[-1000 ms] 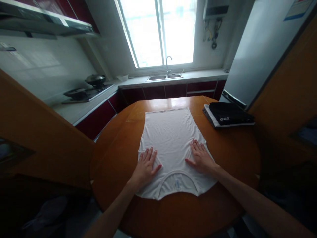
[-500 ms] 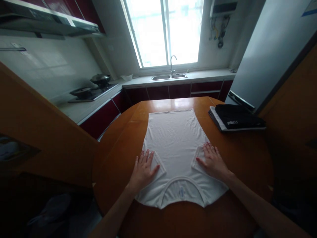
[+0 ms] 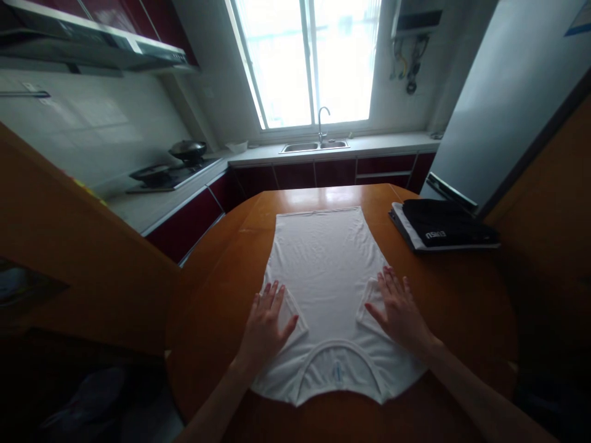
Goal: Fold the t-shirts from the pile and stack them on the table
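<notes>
A white T-shirt lies spread on the wooden table, its neckline towards me and its hem towards the window. Both sleeves are folded inward over the body. On the left sleeve rests my left hand, fingers stretched out and the thumb apart. My right hand lies over the folded right sleeve at the shirt's side edge, likewise with fingers extended. Neither hand grips the cloth. Parts of both sleeves are hidden under the palms.
A stack of folded dark and white clothes sits at the table's right side. Beyond the table are a counter with a sink, a stove with pans on the left, and a fridge on the right.
Both hands have shifted outward, more so the right, and the folded sleeve edges now show clearly between them. The view has turned slightly. The hands have stayed open on the shirt.
</notes>
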{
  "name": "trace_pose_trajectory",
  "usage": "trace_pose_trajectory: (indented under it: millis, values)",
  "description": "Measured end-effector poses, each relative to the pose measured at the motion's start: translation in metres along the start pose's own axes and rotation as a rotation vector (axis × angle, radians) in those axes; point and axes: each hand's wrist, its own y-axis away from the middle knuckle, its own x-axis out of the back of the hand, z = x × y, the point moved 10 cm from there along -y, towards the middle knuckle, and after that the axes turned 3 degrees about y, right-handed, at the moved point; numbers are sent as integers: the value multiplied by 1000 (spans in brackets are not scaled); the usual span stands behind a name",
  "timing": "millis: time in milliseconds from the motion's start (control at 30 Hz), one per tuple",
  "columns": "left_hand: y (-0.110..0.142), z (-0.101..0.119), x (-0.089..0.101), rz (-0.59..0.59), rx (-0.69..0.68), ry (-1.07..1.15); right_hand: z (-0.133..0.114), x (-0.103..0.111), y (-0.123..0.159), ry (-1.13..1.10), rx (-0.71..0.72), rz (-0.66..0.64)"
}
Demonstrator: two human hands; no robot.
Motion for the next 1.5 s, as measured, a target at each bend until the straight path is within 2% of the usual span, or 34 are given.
trace_pose_trajectory:
  millis: [100,200,367,533,633,767,833,900,1067,1200,1333,1500]
  values:
    - [4,9,-13,-47,-23,19,-14,-10,6,-30,56,-28]
    - [9,13,-24,-97,-23,21,-18,-22,12,-36,67,-53]
    - [12,10,-25,-99,-1,35,-15,-25,15,-57,85,-23]
    - [12,11,-28,-120,0,57,-18,-24,14,-58,80,-73]
    - [7,7,-17,-110,6,131,-5,-8,5,-117,27,-51]
    - [1,-9,19,-39,-15,292,39,36,-3,-265,-114,130]
    - [5,-17,36,-16,-52,359,51,55,1,-340,-101,195]
    - [15,-18,50,-33,-119,411,51,67,12,-406,-12,198]
    - [57,-1,62,-202,-300,472,22,69,61,-490,271,47]
    - [90,5,60,-277,-355,477,8,65,100,-462,381,-30]
    - [108,4,55,-262,-349,457,5,64,120,-414,417,-26]
    - [108,6,58,-163,-336,370,5,67,124,-356,441,42]
